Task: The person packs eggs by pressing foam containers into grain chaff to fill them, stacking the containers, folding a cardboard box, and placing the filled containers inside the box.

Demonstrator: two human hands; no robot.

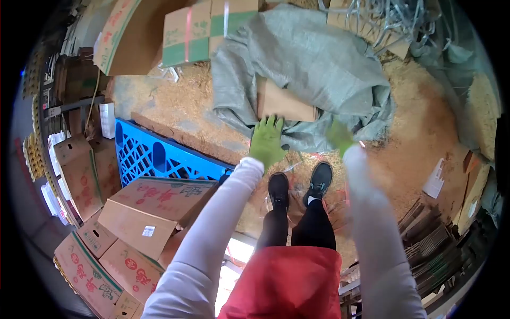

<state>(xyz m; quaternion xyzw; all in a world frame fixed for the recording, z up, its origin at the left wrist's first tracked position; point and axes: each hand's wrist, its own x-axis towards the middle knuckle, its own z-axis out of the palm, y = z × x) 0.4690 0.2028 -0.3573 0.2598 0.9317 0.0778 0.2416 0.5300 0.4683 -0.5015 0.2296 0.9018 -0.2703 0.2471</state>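
My left hand (267, 142), in a green glove, has its fingers spread at the near edge of a flat brown cardboard piece (284, 102). The cardboard lies in the opening of a large grey-green woven sack (319, 53), which spreads in folds over the floor. Near the sack's lower right edge is my right hand (339, 134), also gloved in green and smeared by motion, so its fingers cannot be made out.
A blue plastic pallet (170, 157) and printed cardboard boxes (154, 199) are at the left. Flattened cardboard is stacked at the lower right (433, 250). Clear plastic strapping (380, 18) tangles at the top right. More printed cardboard (186, 34) lies beyond the sack.
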